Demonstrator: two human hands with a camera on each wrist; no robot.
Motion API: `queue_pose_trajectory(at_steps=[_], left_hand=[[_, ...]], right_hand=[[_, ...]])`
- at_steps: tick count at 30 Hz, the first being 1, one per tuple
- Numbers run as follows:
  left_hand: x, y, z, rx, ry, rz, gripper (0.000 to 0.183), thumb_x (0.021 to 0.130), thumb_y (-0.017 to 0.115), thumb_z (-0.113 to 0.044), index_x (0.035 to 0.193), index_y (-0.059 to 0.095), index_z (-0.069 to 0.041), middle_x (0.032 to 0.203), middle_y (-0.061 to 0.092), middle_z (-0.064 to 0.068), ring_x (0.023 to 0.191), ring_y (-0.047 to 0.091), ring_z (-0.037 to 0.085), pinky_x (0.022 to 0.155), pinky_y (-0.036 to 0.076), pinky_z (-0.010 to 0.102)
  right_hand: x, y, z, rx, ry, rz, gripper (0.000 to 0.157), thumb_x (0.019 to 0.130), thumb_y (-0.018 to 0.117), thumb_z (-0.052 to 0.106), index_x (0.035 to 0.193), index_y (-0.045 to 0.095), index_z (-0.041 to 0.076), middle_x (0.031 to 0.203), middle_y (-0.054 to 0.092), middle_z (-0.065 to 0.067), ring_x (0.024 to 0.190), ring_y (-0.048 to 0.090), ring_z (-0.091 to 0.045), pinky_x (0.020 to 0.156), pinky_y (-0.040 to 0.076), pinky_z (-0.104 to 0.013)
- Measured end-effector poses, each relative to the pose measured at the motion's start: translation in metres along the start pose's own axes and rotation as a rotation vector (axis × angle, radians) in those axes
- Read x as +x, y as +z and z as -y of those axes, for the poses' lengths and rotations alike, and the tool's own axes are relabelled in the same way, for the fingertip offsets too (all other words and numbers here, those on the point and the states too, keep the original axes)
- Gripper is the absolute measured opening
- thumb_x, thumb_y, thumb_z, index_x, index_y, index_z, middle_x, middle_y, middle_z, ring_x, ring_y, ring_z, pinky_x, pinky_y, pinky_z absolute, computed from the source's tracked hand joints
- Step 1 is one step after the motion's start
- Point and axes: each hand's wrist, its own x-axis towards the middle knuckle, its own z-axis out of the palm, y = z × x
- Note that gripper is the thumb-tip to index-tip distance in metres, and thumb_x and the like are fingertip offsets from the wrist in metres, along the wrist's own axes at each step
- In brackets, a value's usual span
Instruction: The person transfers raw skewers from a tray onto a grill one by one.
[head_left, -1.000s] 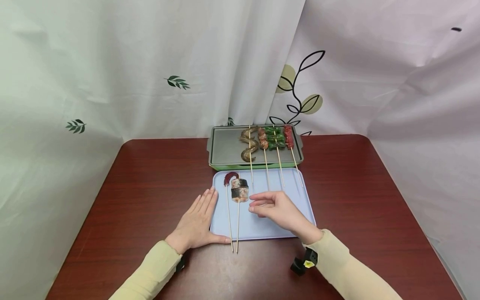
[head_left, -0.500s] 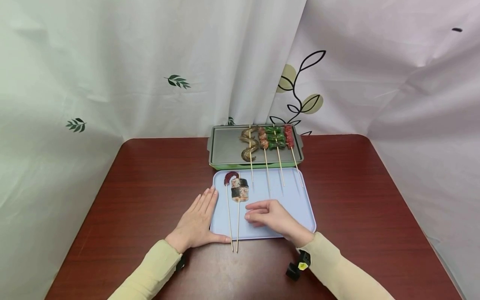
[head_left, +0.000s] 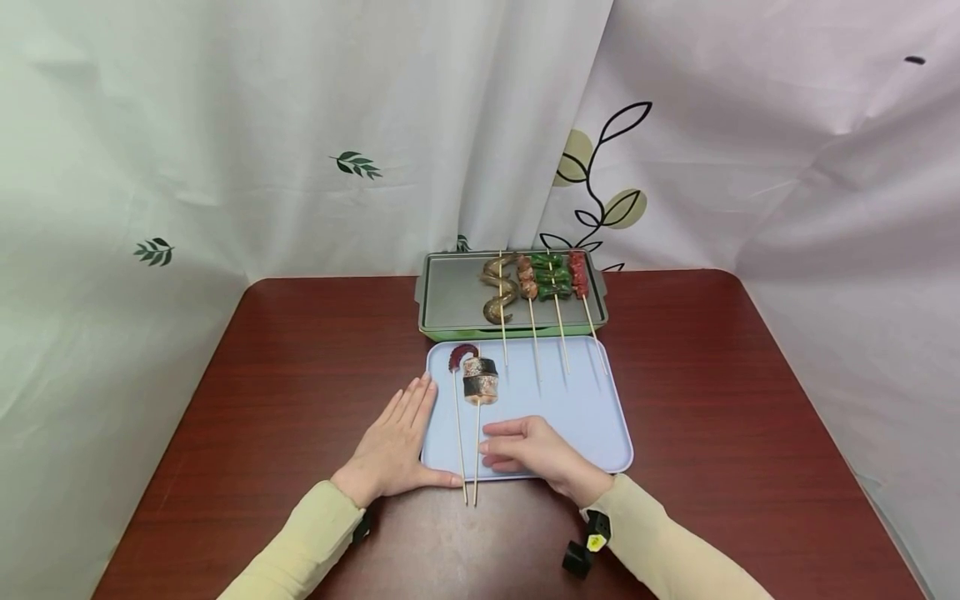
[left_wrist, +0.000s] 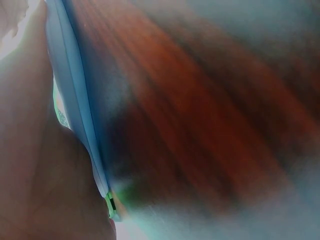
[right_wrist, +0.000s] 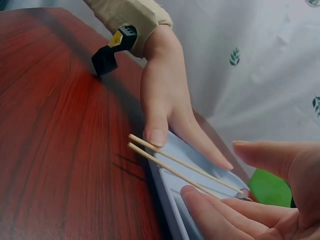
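Note:
My left hand lies with straight fingers along the left edge of the pale blue tray, its thumb near the stick ends. On the tray are two skewers: a dark red curled tentacle skewer, and a skewer of pale chunks with black bands. Both sticks overhang the tray's front rim. My right hand hovers over the tray just right of the banded skewer's stick. In the right wrist view its thumb and fingers are spread apart on either side of the sticks, gripping nothing.
Behind the tray stands a green-sided griddle. On it lie a shrimp skewer, a brownish meat skewer, a green pepper skewer and a red meat skewer. Their sticks reach over the tray. A curtain hangs behind the table.
My right hand has moved down and to the left, from beside the banded chunks toward the lower part of that skewer's stick. The left hand and the skewers have stayed put.

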Motion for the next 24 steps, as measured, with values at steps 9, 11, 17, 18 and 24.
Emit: queue_pose_trajectory(at_steps=[9,11,17,18,24], left_hand=[[-0.0004,0.0011,0.0002,-0.002,0.003,-0.007,0.139,0.07,0.055,-0.094,0.158,0.021,0.009,0.165,0.019,0.024,0.152,0.017,0.036,0.122,0.018,0.046],[-0.0005,0.001,0.0,-0.002,0.003,-0.009,0.139,0.07,0.055,-0.094,0.158,0.021,0.009,0.165,0.019,0.024,0.152,0.017,0.036,0.122,0.018,0.046],[-0.0004,0.0015,0.0,-0.005,0.002,-0.011,0.139,0.07,0.056,-0.093,0.157,0.021,0.009,0.164,0.019,0.025,0.152,0.018,0.036,0.122,0.018,0.046],[-0.0004,0.0013,0.0,-0.004,0.001,-0.01,0.139,0.07,0.056,-0.093,0.158,0.021,0.009,0.164,0.019,0.025,0.152,0.018,0.036,0.122,0.018,0.046],[-0.0001,0.0008,0.0,-0.003,-0.001,0.0,0.14,0.07,0.055,-0.094,0.158,0.021,0.009,0.165,0.019,0.024,0.152,0.018,0.036,0.122,0.017,0.046]], right_hand=[[-0.0008,0.0031,-0.0036,0.016,0.017,0.022,0.055,0.093,0.069,0.008,0.135,0.049,-0.022,0.111,0.07,-0.027,0.096,0.072,-0.031,0.089,0.057,-0.039],[-0.0011,0.004,-0.0042,0.018,0.026,0.022,0.056,0.093,0.07,0.008,0.136,0.049,-0.021,0.11,0.071,-0.026,0.096,0.072,-0.029,0.088,0.058,-0.039],[-0.0023,0.0059,-0.0048,0.032,0.034,0.025,0.057,0.094,0.07,0.007,0.138,0.046,-0.021,0.111,0.071,-0.025,0.096,0.072,-0.028,0.088,0.058,-0.038],[-0.0027,0.0061,-0.0047,0.034,0.035,0.025,0.057,0.094,0.07,0.007,0.138,0.046,-0.021,0.112,0.07,-0.025,0.096,0.072,-0.028,0.088,0.058,-0.038],[-0.0067,0.0071,-0.0008,0.039,0.028,0.03,0.057,0.095,0.069,0.006,0.138,0.045,-0.022,0.115,0.069,-0.027,0.098,0.071,-0.028,0.089,0.057,-0.04]])
